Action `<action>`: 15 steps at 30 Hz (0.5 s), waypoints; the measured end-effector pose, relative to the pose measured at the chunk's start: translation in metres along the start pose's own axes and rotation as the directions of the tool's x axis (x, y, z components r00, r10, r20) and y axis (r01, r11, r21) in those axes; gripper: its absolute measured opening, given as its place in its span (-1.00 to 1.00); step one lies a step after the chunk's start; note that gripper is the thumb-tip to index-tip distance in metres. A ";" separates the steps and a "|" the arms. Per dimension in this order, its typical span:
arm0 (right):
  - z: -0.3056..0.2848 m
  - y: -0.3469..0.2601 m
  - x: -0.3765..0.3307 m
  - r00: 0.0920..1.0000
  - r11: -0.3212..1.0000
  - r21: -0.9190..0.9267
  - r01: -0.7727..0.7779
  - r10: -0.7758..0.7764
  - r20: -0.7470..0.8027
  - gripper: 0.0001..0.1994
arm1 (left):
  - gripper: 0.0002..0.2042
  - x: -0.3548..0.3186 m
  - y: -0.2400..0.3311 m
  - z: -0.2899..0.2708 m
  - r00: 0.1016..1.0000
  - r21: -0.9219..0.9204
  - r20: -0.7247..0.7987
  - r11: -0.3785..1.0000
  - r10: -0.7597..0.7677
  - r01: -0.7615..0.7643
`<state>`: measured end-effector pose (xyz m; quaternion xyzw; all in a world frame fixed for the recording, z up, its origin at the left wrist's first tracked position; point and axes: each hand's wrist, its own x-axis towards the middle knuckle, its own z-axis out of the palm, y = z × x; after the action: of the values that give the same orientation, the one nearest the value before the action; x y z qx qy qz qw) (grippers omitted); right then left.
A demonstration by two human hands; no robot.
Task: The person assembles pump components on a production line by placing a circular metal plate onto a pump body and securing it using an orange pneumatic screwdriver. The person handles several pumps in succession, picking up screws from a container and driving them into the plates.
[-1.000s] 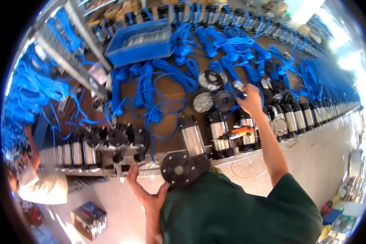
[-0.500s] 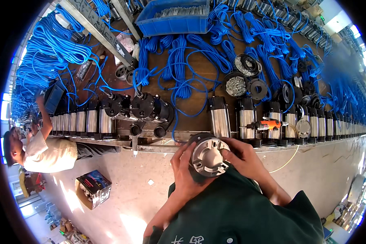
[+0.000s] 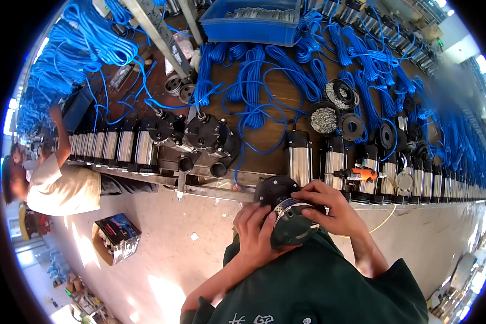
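Observation:
I hold a round black pump end cover point(image 3: 287, 215) with a bright metal rim close to my chest, just in front of the bench edge. My left hand point(image 3: 255, 233) cups it from the left and below. My right hand point(image 3: 325, 208) lies over its top and right side, fingers pressed on the rim. Right behind it on the bench stand shiny steel pump bodies point(image 3: 299, 157), each with a coil of blue cable point(image 3: 254, 94).
A long wooden bench point(image 3: 278, 92) carries rows of pump bodies, black pump heads point(image 3: 202, 134), round black discs point(image 3: 352, 125), a dish of small parts point(image 3: 324, 120), an orange tool point(image 3: 362, 174) and a blue bin point(image 3: 251, 24). Another person point(image 3: 59, 183) works at left. A box point(image 3: 116, 236) sits on the floor.
A second ago my right hand reached over the bench among the discs; it came back to the black cover. Both hands have turned the cover, hiding its metal face.

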<state>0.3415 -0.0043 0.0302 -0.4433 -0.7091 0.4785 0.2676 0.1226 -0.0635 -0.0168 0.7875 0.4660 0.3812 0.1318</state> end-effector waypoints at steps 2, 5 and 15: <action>0.002 -0.007 0.005 0.999 0.998 -0.026 -0.048 0.049 0.008 -0.65 | 0.04 0.001 -0.002 0.001 0.999 -0.015 0.039 1.000 -0.006 0.007; 0.008 0.000 0.026 0.994 0.988 -0.129 0.083 -0.092 -0.064 -0.67 | 0.04 0.004 -0.003 0.008 0.976 0.024 0.039 0.976 -0.216 0.215; 0.016 0.021 0.037 0.996 0.992 -0.122 0.030 -0.040 -0.080 -0.67 | 0.04 0.004 -0.004 0.021 0.954 0.039 -0.022 0.954 -0.298 0.299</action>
<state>0.3192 0.0249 0.0031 -0.4654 -0.7328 0.4114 0.2778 0.1368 -0.0547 -0.0309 0.7076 0.5885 0.3535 0.1675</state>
